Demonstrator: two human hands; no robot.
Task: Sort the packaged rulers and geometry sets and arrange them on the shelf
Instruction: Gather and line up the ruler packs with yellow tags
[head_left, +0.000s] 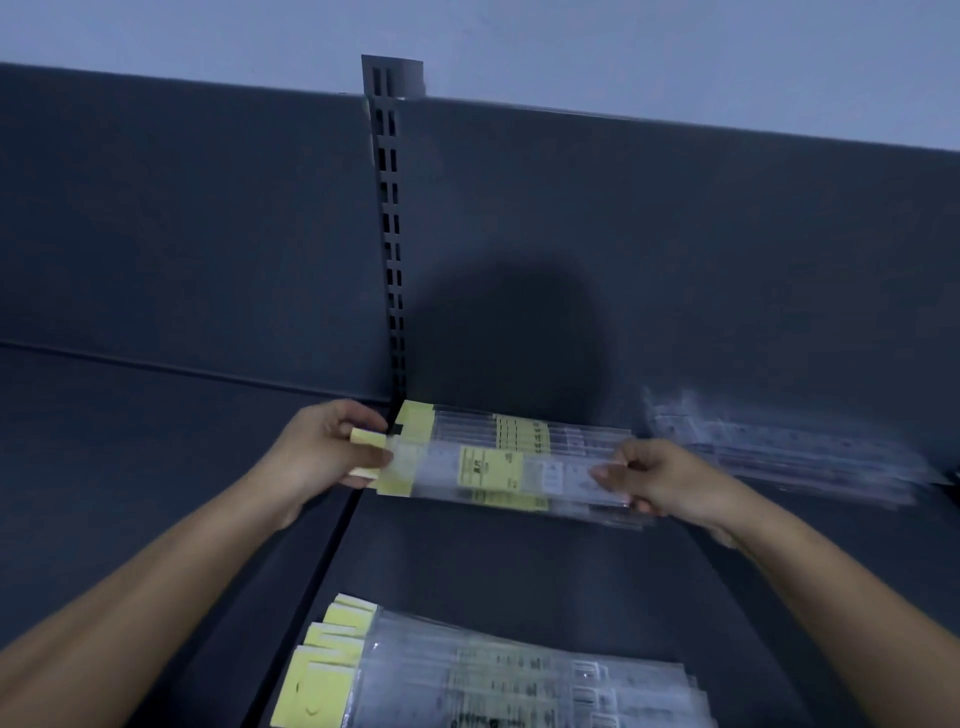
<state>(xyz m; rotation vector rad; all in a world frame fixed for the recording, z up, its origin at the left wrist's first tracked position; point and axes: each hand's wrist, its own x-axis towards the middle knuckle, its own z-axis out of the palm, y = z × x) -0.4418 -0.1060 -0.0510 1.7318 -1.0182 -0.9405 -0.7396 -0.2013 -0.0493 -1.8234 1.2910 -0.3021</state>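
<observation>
A bundle of packaged rulers (493, 470) in clear sleeves with yellow header cards is held flat just above the dark shelf (519, 561). My left hand (322, 449) grips its yellow left end. My right hand (660, 480) pinches its clear right end. Behind the bundle, more packaged rulers (519, 428) lie against the back panel. At the front edge of the shelf sits another stack of packaged rulers (493, 675) with yellow cards on its left.
A blurred pile of clear ruler packs (789, 452) lies at the right of the shelf. A slotted upright (390, 234) runs down the dark back panel. A seam (332, 545) divides this shelf from the neighbouring one (130, 441) on the left.
</observation>
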